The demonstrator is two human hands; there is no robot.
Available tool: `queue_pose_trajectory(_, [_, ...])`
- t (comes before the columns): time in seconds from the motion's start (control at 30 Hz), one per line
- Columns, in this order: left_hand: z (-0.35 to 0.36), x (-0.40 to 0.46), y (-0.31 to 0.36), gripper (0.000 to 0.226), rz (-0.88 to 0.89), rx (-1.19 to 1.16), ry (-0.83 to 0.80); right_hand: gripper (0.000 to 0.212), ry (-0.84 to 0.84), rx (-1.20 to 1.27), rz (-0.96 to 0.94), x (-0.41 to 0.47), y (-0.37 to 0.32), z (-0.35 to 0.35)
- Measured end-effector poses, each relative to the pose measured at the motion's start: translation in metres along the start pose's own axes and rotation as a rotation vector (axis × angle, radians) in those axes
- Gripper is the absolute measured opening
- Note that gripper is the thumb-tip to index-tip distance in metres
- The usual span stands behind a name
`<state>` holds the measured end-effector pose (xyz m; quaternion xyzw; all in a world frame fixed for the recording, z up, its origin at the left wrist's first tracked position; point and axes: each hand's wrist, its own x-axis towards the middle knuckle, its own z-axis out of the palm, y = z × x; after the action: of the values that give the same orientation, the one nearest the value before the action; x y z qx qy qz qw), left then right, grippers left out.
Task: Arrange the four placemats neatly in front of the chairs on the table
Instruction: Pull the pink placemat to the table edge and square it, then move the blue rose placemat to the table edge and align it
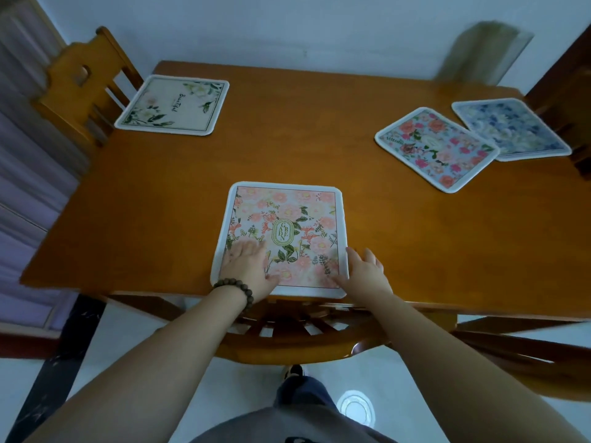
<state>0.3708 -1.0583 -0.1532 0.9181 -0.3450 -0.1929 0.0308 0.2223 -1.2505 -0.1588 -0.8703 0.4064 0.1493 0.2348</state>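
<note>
Head view: we've got the left hand [248, 271] flat, fingers spread, on the pink floral placemat [281, 238] and the right hand [364, 270] open at its right edge, gripping nothing. Mat sits at the near table [319, 161] edge; we'd square it by sliding. Thin, flexible, rounded corners, white border; glossy wood.

Bare forearms, a dark beaded bracelet [235, 290] on the left wrist, seemingly grey top, dark trousers [300, 391]
</note>
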Motion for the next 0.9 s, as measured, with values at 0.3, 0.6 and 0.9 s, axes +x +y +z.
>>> queue_pose_trajectory(0.3, [-0.018, -0.029, 0.064, 0.076, 0.094, -0.096, 0.101, 0.071, 0.242, 0.058, 0.069, -0.053, 0.035, -0.038])
queue_pose_trajectory(0.6, [-0.028, -0.048, 0.151, 0.079, 0.252, -0.009, 0.170, 0.069, 0.376, 0.036, 0.183, -0.120, 0.127, -0.083])
queue_pose_trajectory(0.9, [-0.024, -0.038, 0.264, 0.081, 0.285, 0.009, 0.120, 0.066, 0.396, 0.052, 0.241, -0.124, 0.224, -0.128])
